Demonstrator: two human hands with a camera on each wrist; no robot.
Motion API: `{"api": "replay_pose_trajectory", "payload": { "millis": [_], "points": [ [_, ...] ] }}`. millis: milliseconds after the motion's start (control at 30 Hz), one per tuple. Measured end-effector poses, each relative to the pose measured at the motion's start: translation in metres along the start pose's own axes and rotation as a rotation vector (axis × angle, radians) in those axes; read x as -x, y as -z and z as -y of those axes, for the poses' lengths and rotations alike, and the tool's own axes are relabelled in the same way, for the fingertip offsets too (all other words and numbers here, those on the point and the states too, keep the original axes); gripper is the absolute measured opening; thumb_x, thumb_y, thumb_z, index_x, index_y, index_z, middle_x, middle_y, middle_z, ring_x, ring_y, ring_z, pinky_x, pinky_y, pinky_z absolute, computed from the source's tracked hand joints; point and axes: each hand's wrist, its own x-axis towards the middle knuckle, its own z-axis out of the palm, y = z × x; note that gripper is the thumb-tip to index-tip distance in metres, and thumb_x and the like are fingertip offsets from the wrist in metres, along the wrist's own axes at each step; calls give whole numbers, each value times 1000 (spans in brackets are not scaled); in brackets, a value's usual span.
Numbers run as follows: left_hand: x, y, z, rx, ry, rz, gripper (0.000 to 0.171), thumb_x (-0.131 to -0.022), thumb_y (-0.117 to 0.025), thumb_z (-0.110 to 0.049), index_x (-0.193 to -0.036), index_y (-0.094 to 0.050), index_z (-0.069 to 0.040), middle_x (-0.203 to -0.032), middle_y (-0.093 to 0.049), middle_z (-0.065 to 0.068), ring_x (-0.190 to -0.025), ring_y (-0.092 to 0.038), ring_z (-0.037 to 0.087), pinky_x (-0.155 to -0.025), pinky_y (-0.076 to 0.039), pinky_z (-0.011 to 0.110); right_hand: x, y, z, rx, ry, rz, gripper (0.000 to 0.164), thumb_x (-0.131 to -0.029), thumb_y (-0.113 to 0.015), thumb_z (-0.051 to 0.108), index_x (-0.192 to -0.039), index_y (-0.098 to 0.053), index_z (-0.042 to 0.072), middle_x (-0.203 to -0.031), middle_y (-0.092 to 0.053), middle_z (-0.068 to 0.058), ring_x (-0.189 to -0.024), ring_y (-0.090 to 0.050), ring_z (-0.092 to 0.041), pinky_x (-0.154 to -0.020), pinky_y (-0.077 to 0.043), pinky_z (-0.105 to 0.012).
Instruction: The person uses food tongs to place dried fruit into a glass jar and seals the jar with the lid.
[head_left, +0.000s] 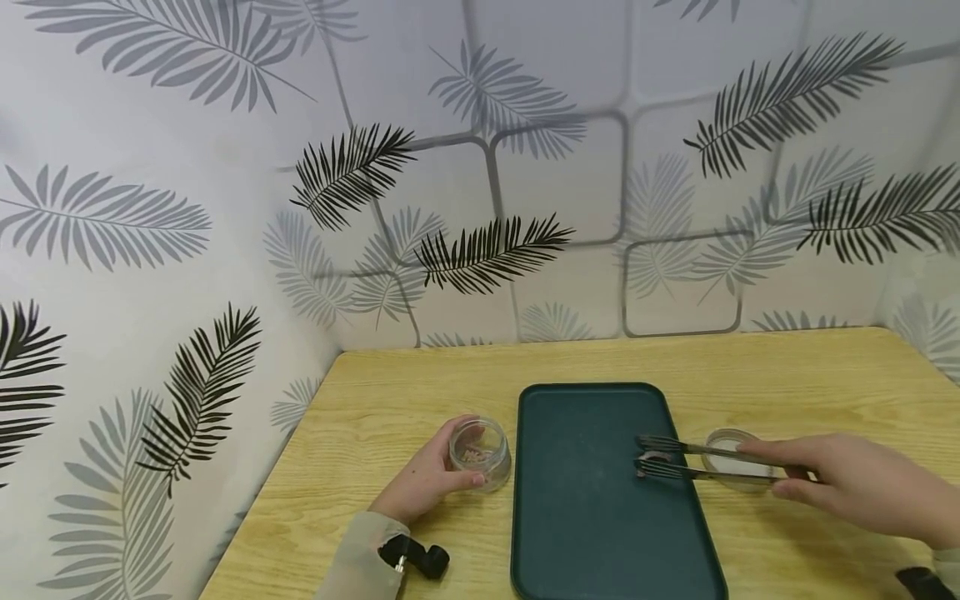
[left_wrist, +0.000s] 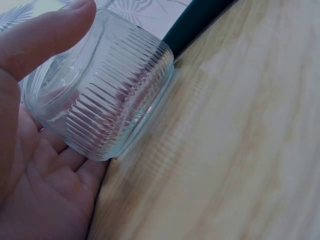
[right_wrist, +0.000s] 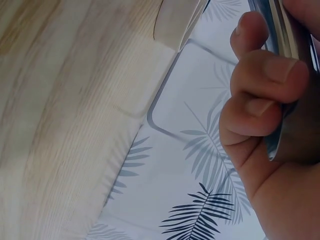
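R hand [head_left: 855, 483], nearest on that side, grips metal tongs [head_left: 705, 474] by the handle end, thumb & fingers closed round it. L hand [head_left: 431, 479] is wrapped round a clear glass jar [head_left: 491, 479] w/ small pale bits [head_left: 474, 455] at the bottom; jar's upright on the worktop [head_left: 420, 375], just left of the dark green tray [head_left: 592, 508]. Risk there: smooth glass, so a loose hold or bump on the tray rim could tip it & spill bits.

Tong tips are over the tray's R edge, w/ a small pinkish piece [head_left: 657, 456] seemingly btwn them; too small to ID. Uneven squeeze could shoot it out, prob. onto tray or worktop.

Round container [head_left: 723, 434] (dish or lid, can't tell) sits under the tong arms; a low sweep could knock it. Patterned wall [head_left: 562, 300] behind: no hazard imo.
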Motion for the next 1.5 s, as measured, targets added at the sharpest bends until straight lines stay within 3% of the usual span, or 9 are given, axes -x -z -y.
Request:
{"api": "replay_pose_trajectory", "payload": {
  "millis": [200, 367, 567, 767, 833, 1033, 1167, 1333, 1500],
  "points": [
    [1, -1, -1, -2, 2, 1, 84, -90, -80, -23, -158, -30, -22, -155, -42, 0, -141, -41, 20, -111, -33, 44, -1, -1, -3, -2, 0, 16, 56, -98, -62, 45, -146, -57, 17, -81, -59, 22, -54, -37, -1, -54, -34, -27],
    [1, -1, -2, -2, -5, 4, 87, -90, -80, -24, -159, -28, -18, -156, -42, 1, -141, -41, 21, -112, -33, 45, -2, -4, -3, 52, 13, -40, 51, -97, -65, 42, -143, -61, 19, -74, -54, 22, -51, -30, 0, -51, -32, -26],
    [1, -1, -3, -6, -10, 2, 87, -90, -80, -24, -159, -27, -16, -155, -42, 2, -141, -41, 22, -112, -32, 46, -3, -7, 1, 137, 36, -129, 47, -94, -69, 42, -138, -66, 23, -85, -60, 25, -55, -35, 2, -54, -33, -25],
    [2, -1, -4, 2, -5, 5, 88, -90, -80, -25, -160, -27, -17, -155, -42, 2, -140, -42, 22, -112, -33, 45, -6, -8, 7, 140, 12, -134, 51, -95, -65, 48, -141, -63, 28, -75, -54, 24, -53, -31, 0, -53, -30, -26],
    [2, -1, -5, 2, 0, 5, 88, -90, -80, -25, -160, -27, -18, -155, -42, 1, -140, -43, 22, -111, -33, 45, -7, -8, 10, 129, 15, -144, 51, -95, -64, 48, -142, -62, 29, -80, -61, 20, -53, -31, 0, -53, -30, -26],
    [3, -1, -3, -1, -1, 2, 88, -89, -81, -25, -159, -28, -19, -156, -42, 1, -140, -42, 21, -112, -33, 45, -12, -8, 18, 106, 74, -186, 49, -95, -66, 46, -142, -62, 32, -120, -72, 0, -62, -45, 5, -57, -35, -26],
    [5, -5, 0, -8, -15, -5, 87, -89, -81, -26, -159, -29, -18, -155, -42, 1, -140, -41, 21, -112, -33, 45, -16, -12, 24, 119, 112, -207, 46, -96, -66, 45, -140, -63, 32, -123, -71, 1, -82, -65, -1, -62, -46, -29],
    [8, -10, 1, -20, -25, -15, 87, -89, -81, -27, -158, -29, -18, -155, -42, 2, -141, -41, 21, -112, -32, 46, -21, -16, 32, 125, 172, -228, 44, -98, -65, 43, -140, -63, 32, -122, -71, 3, -98, -70, -13, -71, -54, -35],
    [7, -10, 2, -19, -19, -16, 88, -89, -81, -28, -159, -28, -18, -155, -42, 2, -141, -41, 21, -112, -33, 45, -30, -18, 42, 124, 210, -231, 44, -100, -62, 43, -143, -60, 33, -118, -71, 9, -97, -70, -11, -74, -56, -37]
  ]
}}
